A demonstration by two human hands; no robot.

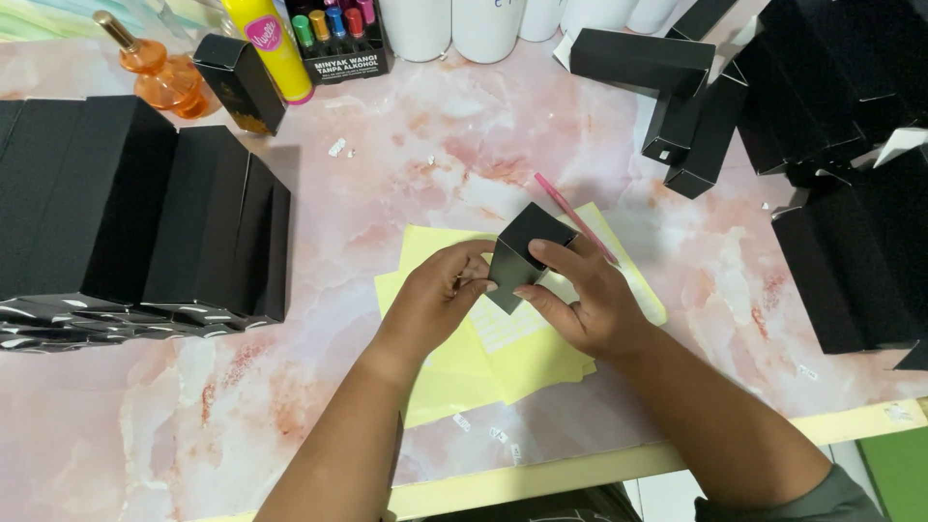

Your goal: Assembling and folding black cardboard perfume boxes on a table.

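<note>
We hold a small black carton (pixel 527 253) between both hands, lifted just above the yellow paper sheets (pixel 464 367) at the middle of the bench (pixel 435 145). Left hand (pixel 440 290): fingers curled closed against the carton's near-left face, steadying it. Right hand (pixel 580 295): thumb and forefinger pinched on the carton's right side and lower corner, remaining fingers loosely bent; the two-sided grip appears to keep the carton tilted corner-up toward the camera. A pink pen (pixel 577 219) lies on the sheets just behind the right hand. Outward: a row of flattened black cartons (pixel 135 208) leans at left, assembled black boxes (pixel 851 213) are stacked at right, well apart from the hands. At the far edge stand an orange glass bottle (pixel 159 72), a yellow tube (pixel 271 43) and a marker set (pixel 338 39).
</note>
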